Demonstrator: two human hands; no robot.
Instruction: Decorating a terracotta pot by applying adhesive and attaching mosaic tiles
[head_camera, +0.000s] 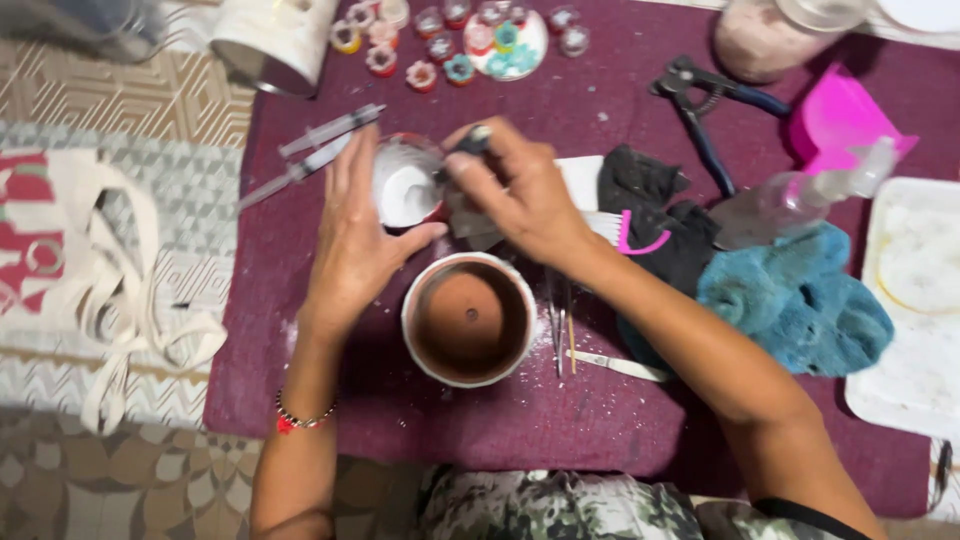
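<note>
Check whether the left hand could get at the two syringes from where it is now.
Probably yes. The left hand rests beside the small white bowl, and the syringes lie just beyond its fingertips on the open maroon cloth, with nothing lying between.

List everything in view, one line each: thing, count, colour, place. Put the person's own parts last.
terracotta pot: one, brown with white rim, centre of the mat
small bowl: one, white paste inside, above the pot
syringes: two, clear, left of the bowl
maroon mat: one, covers the work area
pliers: one, dark handles, upper right
spray bottle: one, clear, lying at right
blue towel: one, right of the pot
black cloth: one, beside the towel
pink scoop: one, top right
little painted pots: many, mixed colours, top centre
tote bag: one, cream, far left
white tray: one, right edge
left hand: steadies the bowl
right hand: its grip pinches a dark tool over the bowl
</note>
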